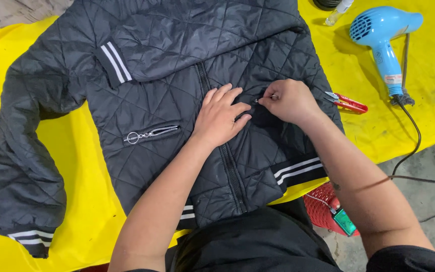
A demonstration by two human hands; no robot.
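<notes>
Spread front-up on the yellow table cover: black quilted nylon jacket. Left hand flat beside the centre zip, fingers slightly apart; right hand pinched on a small metal zip pull. Likely risk: fabric bunching, puller slipping. Farther off: red-handled snips, blue hair dryer, cord trailing.

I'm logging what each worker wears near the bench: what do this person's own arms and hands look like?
Both forearms are bare, with no gloves, rings or watch visible on the left hand or right hand. A black short sleeve shows at the right upper arm. A small dark mark, perhaps a tattoo, sits on the right forearm.
</notes>
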